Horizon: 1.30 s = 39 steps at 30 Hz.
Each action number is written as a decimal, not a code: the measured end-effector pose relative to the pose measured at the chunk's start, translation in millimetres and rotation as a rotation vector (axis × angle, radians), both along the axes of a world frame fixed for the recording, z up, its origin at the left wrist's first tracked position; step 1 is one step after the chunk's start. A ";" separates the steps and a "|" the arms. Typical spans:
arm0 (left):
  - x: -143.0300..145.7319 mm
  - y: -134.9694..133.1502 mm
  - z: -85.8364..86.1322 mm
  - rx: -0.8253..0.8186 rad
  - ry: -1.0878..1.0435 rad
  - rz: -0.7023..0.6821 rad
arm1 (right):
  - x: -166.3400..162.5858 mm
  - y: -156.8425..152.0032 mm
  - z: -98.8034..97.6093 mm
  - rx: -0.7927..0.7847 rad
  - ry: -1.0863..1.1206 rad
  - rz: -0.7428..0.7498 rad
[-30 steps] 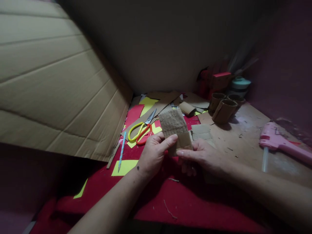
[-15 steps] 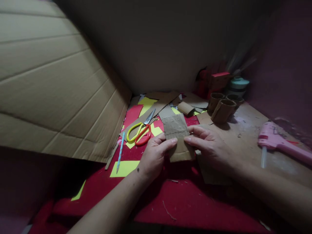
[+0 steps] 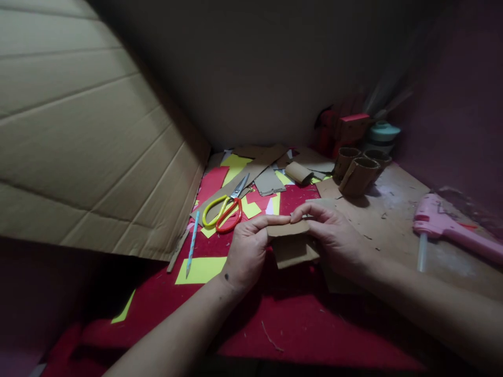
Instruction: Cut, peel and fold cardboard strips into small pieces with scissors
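A small piece of brown cardboard (image 3: 294, 252), bent across its middle, is held just above the red cloth (image 3: 314, 324). My left hand (image 3: 249, 251) grips its left side, with the index finger laid along the upper fold and the thumb behind the edge. On the right side, my right hand (image 3: 334, 235) pinches the same piece, its fingertips meeting the left index finger at the fold. Left of my hands lie scissors (image 3: 226, 209) with one yellow and one red handle, and a light blue pencil (image 3: 192, 243).
A large cardboard panel (image 3: 98, 141) leans on the left. Rolled cardboard tubes (image 3: 359, 178) stand at the right back, near a jar with a teal lid (image 3: 385, 131). A pink glue gun (image 3: 436, 217) lies on the right. Yellow paper (image 3: 202, 270) and cardboard scraps (image 3: 269, 180) are strewn about.
The cardboard piece was flatter with its upper part standing up; now it is folded over. My fingers have shifted onto the fold, and the view has moved slightly.
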State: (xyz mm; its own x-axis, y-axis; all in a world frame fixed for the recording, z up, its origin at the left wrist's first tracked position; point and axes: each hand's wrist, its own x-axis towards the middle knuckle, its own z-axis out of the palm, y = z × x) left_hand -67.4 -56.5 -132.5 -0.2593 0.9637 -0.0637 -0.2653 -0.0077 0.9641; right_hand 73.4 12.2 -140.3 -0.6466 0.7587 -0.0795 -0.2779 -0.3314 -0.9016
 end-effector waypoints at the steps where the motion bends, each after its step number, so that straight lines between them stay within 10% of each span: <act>1: 0.1 -0.3 0.8 0.014 -0.011 -0.006 | 0.4 0.2 0.7 -0.002 -0.001 0.004; 11: -1.1 2.8 3.9 -0.073 -0.293 -0.067 | 2.2 0.6 3.7 0.019 -0.071 0.055; 30: -5.0 -2.5 -0.4 0.216 0.436 0.026 | 2.0 -1.4 -4.1 -0.019 0.011 -0.004; 39: -10.6 -6.4 8.6 0.189 0.440 -0.158 | 5.1 1.4 7.7 -0.016 0.026 -0.099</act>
State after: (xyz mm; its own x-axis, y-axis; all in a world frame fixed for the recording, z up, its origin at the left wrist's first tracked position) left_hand -78.0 -63.0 -123.9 -0.0721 0.9776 0.1979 0.1540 -0.1851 0.9706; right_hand 78.5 13.5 -132.6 -0.5707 0.8176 -0.0759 -0.3335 -0.3152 -0.8885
